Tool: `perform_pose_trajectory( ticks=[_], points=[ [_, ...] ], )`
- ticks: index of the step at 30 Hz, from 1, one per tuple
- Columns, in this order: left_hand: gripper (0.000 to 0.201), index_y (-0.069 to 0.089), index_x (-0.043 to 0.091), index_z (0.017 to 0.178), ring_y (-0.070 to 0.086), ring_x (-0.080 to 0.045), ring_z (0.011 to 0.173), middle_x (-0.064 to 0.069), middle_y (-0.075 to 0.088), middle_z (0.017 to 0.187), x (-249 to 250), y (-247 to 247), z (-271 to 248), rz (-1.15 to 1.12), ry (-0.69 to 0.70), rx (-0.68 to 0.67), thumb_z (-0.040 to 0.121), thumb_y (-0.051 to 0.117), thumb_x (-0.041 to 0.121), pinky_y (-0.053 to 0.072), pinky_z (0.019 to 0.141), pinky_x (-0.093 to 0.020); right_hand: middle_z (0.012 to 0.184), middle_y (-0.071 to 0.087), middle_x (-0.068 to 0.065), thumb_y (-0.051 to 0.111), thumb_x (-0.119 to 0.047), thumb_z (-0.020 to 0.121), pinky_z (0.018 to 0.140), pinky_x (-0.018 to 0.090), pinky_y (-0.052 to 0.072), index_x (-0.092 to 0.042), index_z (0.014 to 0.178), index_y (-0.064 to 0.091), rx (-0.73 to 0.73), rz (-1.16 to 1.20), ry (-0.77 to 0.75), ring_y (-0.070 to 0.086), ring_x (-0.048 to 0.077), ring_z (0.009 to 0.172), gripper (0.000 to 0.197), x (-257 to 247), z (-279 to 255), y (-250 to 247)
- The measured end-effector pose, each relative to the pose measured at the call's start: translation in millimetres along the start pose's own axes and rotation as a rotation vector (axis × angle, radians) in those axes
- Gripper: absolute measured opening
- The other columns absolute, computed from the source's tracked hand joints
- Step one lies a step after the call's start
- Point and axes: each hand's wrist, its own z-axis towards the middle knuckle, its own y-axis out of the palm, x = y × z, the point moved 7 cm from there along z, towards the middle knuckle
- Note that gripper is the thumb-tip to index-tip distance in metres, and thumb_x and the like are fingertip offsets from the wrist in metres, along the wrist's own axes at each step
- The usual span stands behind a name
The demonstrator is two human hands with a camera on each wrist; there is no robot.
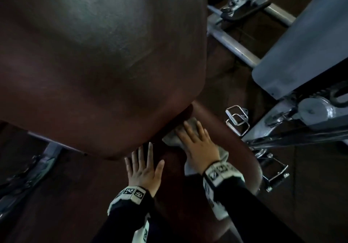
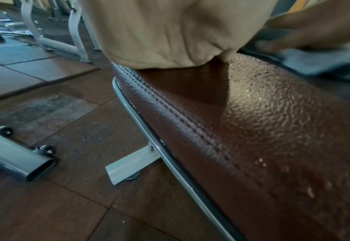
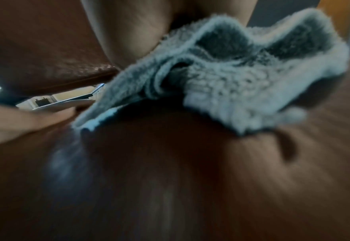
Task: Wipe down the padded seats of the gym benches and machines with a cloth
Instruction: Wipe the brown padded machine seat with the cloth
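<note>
A brown padded seat (image 1: 175,171) lies below a large brown back pad (image 1: 94,63) that fills the upper left of the head view. My right hand (image 1: 195,144) lies flat with straight fingers on a grey terry cloth (image 1: 172,139), pressing it onto the seat near the gap under the back pad. My left hand (image 1: 144,167) rests flat on the seat beside it, fingers spread, holding nothing. The left wrist view shows the seat's grained surface (image 2: 262,122) with droplets and the cloth (image 2: 318,60) at the far right. The right wrist view shows the cloth (image 3: 221,78) bunched on the seat, blurred.
A grey metal machine frame (image 1: 301,41) and tubes (image 1: 235,46) stand to the right. Metal spring clips (image 1: 238,122) hang beside the seat. Dark reddish floor tiles (image 2: 46,203) surround the bench, with a grey frame foot (image 2: 25,163) and a white bracket (image 2: 132,161) on the left.
</note>
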Motion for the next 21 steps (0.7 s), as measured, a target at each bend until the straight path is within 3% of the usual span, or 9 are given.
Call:
perform_pose_trajectory(
  ticks=[2,5,8,11,14,17,21],
  points=[
    [0.067,-0.047,0.041,0.122,-0.02,-0.021,0.146,-0.002,-0.017,0.16,-0.3,0.1,1.2,-0.006,-0.001,-0.004,0.069,-0.017,0.069,-0.021,0.115,-0.042,0.158,0.012,-0.001,0.032,-0.038,0.083,0.115,0.046,0.008,-0.028,0.149,0.02,0.01,-0.01,0.001,0.0,0.036,0.144,0.068,6.8,32.8,-15.5],
    [0.066,-0.05,0.044,0.118,-0.023,-0.021,0.145,-0.001,-0.022,0.158,-0.4,1.9,0.6,0.001,0.01,-0.039,0.065,-0.022,0.073,-0.023,0.113,-0.042,0.158,0.008,0.0,0.033,-0.039,0.093,0.116,0.044,0.006,-0.024,0.15,0.016,-0.058,-0.039,0.033,-0.004,0.032,0.145,0.062,39.7,64.2,-15.7],
    [0.073,-0.052,0.044,0.117,-0.024,-0.021,0.144,-0.002,-0.024,0.158,0.5,2.4,1.1,0.0,0.022,-0.059,0.055,-0.033,0.079,-0.024,0.112,-0.042,0.158,0.012,0.005,0.013,-0.048,0.08,0.117,0.046,0.012,-0.022,0.15,0.015,-0.038,0.05,0.028,0.006,0.028,0.145,0.074,73.2,67.1,-17.1],
    [0.077,-0.052,0.044,0.117,-0.03,-0.017,0.14,-0.002,-0.024,0.158,0.2,2.4,1.0,0.0,0.034,-0.064,0.049,-0.04,0.078,-0.026,0.112,-0.043,0.153,0.027,0.014,0.021,-0.045,0.085,0.116,0.045,0.018,-0.016,0.147,0.026,0.049,0.158,0.069,0.019,0.028,0.143,0.068,100.6,36.3,-14.9],
    [0.076,-0.052,0.044,0.118,-0.036,-0.012,0.13,-0.001,-0.025,0.157,0.8,2.8,0.3,0.002,0.046,-0.052,0.05,-0.042,0.075,-0.028,0.109,-0.042,0.151,0.031,0.013,0.029,-0.036,0.089,0.113,0.049,0.023,-0.019,0.148,0.022,0.102,0.059,0.039,0.023,0.034,0.141,0.062,107.8,-13.8,-11.0],
    [0.074,-0.052,0.044,0.119,-0.037,-0.011,0.13,-0.001,-0.024,0.157,1.4,3.1,-0.6,-0.015,0.053,-0.056,0.053,-0.04,0.076,-0.035,0.104,-0.037,0.15,0.031,0.012,0.035,-0.026,0.082,0.111,0.048,0.019,-0.018,0.145,0.024,0.138,-0.12,-0.044,0.024,0.037,0.139,0.065,77.6,-58.9,-5.9],
    [0.079,-0.05,0.041,0.122,-0.034,-0.01,0.13,-0.001,-0.021,0.158,2.1,2.6,-0.1,-0.025,0.051,-0.06,0.052,-0.04,0.077,-0.041,0.096,-0.032,0.148,0.037,0.007,0.038,-0.033,0.075,0.107,0.043,0.022,-0.023,0.142,0.035,0.153,-0.147,-0.044,0.024,0.038,0.135,0.068,20.7,-76.3,7.6]
  ],
)
